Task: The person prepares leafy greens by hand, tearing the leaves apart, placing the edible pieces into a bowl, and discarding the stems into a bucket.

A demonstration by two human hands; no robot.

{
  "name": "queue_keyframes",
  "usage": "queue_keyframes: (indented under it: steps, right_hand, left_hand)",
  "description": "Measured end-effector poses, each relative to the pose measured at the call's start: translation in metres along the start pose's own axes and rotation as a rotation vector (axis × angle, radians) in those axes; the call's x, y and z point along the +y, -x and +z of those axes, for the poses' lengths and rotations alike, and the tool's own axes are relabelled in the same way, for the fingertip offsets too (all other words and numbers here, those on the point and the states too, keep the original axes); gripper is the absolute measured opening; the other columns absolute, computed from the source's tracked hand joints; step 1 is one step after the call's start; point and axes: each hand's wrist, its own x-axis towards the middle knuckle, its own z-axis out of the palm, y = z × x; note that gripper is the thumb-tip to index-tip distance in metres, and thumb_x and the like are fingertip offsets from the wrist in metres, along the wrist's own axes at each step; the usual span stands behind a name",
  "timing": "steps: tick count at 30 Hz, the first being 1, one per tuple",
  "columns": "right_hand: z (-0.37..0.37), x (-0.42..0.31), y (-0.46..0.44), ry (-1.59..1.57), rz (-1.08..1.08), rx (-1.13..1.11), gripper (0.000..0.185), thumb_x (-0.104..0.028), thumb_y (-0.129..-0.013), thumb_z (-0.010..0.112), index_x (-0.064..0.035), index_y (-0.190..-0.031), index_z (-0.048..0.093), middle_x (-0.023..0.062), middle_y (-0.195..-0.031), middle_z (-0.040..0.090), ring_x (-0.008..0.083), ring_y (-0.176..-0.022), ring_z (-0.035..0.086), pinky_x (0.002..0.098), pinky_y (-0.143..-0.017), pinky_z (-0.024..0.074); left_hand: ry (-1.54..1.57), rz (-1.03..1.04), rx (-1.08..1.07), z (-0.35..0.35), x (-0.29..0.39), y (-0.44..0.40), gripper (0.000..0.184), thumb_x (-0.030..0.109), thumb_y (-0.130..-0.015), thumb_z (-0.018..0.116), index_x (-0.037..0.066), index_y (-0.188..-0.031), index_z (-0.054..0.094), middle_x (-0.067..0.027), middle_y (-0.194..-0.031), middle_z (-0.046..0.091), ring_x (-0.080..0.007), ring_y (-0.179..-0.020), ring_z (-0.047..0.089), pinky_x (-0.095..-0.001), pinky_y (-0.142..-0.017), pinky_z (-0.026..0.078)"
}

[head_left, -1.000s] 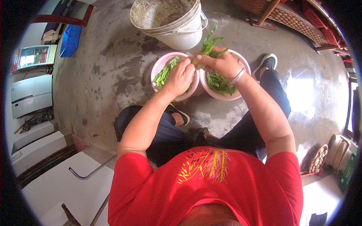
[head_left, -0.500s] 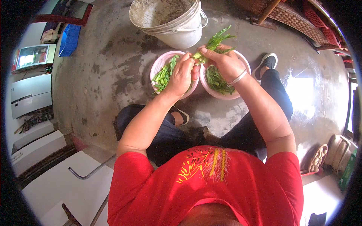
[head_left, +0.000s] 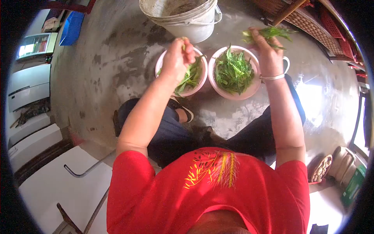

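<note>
My right hand (head_left: pixel 269 56) is raised beyond the right basin, its fingers closed on a bunch of leafy greens (head_left: pixel 278 33) that points away to the right. My left hand (head_left: pixel 176 62) is curled over the left pink basin (head_left: pixel 204 81). A small pale-green bit may be between its fingertips, too small to name. Leafy stems (head_left: pixel 191 78) lie in that basin, partly hidden by the hand. The right pink basin (head_left: pixel 233 96) holds a heap of loose green leaves (head_left: pixel 233 72).
A dirty white bucket (head_left: pixel 194 31) with a wire handle stands just beyond the basins on the stained concrete floor (head_left: pixel 105 78). Woven furniture (head_left: pixel 300 23) is at the upper right. A bent metal rod (head_left: pixel 83 173) extends at the lower left. My legs flank the basins.
My hands were together on the greens between the basins and are now apart. The right hand has carried the bunch to the right; the left has moved slightly left and away from me.
</note>
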Motion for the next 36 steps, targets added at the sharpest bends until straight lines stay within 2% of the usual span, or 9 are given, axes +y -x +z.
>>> queue_keyframes:
  steps: [1, 6, 8, 11, 20, 26, 31, 34, 36]
  right_hand:
    - [-0.003, -0.004, -0.003, 0.233, -0.182, -0.017, 0.023, -0.019, -0.080, 0.063, -0.0014, -0.093, 0.064, 0.0056, -0.076, 0.064, 0.0110, -0.065, 0.056, 0.0251, -0.061, 0.0441]
    - [-0.029, 0.024, -0.011, 0.941, -0.014, -0.431, 0.027, -0.025, -0.076, 0.065, -0.0015, -0.090, 0.065, 0.0154, -0.069, 0.064, 0.0166, -0.065, 0.063, 0.0319, -0.063, 0.0490]
    - [-0.034, 0.035, -0.013, 0.943, 0.265, -0.579, 0.032, -0.019, -0.077, 0.065, -0.0012, -0.103, 0.060, 0.0078, -0.072, 0.063, 0.0117, -0.059, 0.059, 0.0263, -0.053, 0.0495]
    - [-0.038, 0.043, -0.013, 0.969, 0.501, -0.664, 0.037, -0.020, -0.078, 0.063, -0.0006, -0.109, 0.056, 0.0115, -0.074, 0.064, 0.0166, -0.060, 0.063, 0.0279, -0.051, 0.0511]
    - [-0.046, 0.056, -0.017, 1.356, 0.073, -0.561, 0.036, -0.028, -0.075, 0.060, -0.0142, -0.109, 0.059, 0.0172, -0.093, 0.063, 0.0345, -0.088, 0.060, 0.0414, -0.080, 0.0473]
    - [-0.034, 0.036, -0.013, 1.293, -0.015, -0.553, 0.037, -0.031, -0.078, 0.057, -0.0163, -0.112, 0.059, 0.0141, -0.093, 0.064, 0.0326, -0.086, 0.061, 0.0404, -0.079, 0.0482]
    - [-0.035, 0.030, -0.012, 1.333, -0.042, -0.553, 0.036, -0.033, -0.079, 0.057, -0.0183, -0.112, 0.059, 0.0146, -0.092, 0.064, 0.0323, -0.086, 0.061, 0.0408, -0.078, 0.0485]
    - [-0.035, 0.026, -0.012, 1.352, -0.062, -0.530, 0.035, -0.034, -0.079, 0.057, -0.0179, -0.111, 0.059, 0.0157, -0.091, 0.063, 0.0326, -0.086, 0.061, 0.0411, -0.076, 0.0485]
    - [-0.036, 0.024, -0.010, 1.337, -0.100, -0.524, 0.034, -0.034, -0.080, 0.056, -0.0175, -0.110, 0.059, 0.0163, -0.089, 0.063, 0.0328, -0.085, 0.061, 0.0414, -0.075, 0.0485]
  left_hand:
    - [-0.029, 0.038, 0.007, -0.001, 0.006, 0.003, 0.017, 0.022, -0.089, 0.044, 0.007, -0.087, 0.051, -0.0004, -0.066, 0.047, -0.0097, -0.056, 0.045, -0.0216, -0.051, 0.036]
    - [-0.328, 0.071, 0.016, -0.001, 0.002, 0.011, 0.021, 0.017, -0.089, 0.044, 0.003, -0.104, 0.050, -0.0008, -0.068, 0.048, -0.0101, -0.060, 0.045, -0.0226, -0.057, 0.038]
    - [-0.392, 0.076, 0.000, 0.003, 0.004, 0.013, 0.022, 0.017, -0.089, 0.043, 0.003, -0.105, 0.050, -0.0009, -0.070, 0.050, -0.0094, -0.061, 0.046, -0.0227, -0.058, 0.038]
    - [-0.397, 0.101, 0.016, 0.007, 0.007, 0.012, 0.022, 0.016, -0.089, 0.044, 0.003, -0.105, 0.050, -0.0014, -0.072, 0.052, -0.0084, -0.062, 0.046, -0.0219, -0.058, 0.038]
    - [-0.484, 0.109, 0.047, 0.005, 0.007, 0.011, 0.021, 0.012, -0.088, 0.049, 0.003, -0.106, 0.054, -0.0003, -0.075, 0.054, -0.0070, -0.064, 0.048, -0.0210, -0.059, 0.040]
    - [-0.635, 0.284, 0.106, 0.019, 0.054, -0.026, 0.023, 0.013, -0.087, 0.050, 0.003, -0.108, 0.055, -0.0012, -0.079, 0.057, -0.0083, -0.069, 0.053, -0.0224, -0.064, 0.044]
    - [-0.718, 0.504, 0.222, 0.018, 0.111, -0.099, 0.050, 0.022, -0.083, 0.059, 0.004, -0.125, 0.039, -0.0170, -0.113, 0.054, -0.0259, -0.100, 0.054, -0.0370, -0.084, 0.045]
    - [-0.837, 0.887, 0.446, -0.006, 0.083, -0.111, 0.025, 0.013, -0.088, 0.051, 0.004, -0.111, 0.052, -0.0048, -0.085, 0.060, -0.0118, -0.075, 0.057, -0.0243, -0.069, 0.047]
    - [-0.780, 0.559, 0.252, -0.022, 0.056, -0.094, 0.019, 0.012, -0.087, 0.051, 0.003, -0.103, 0.054, -0.0033, -0.080, 0.060, -0.0098, -0.071, 0.056, -0.0225, -0.062, 0.045]
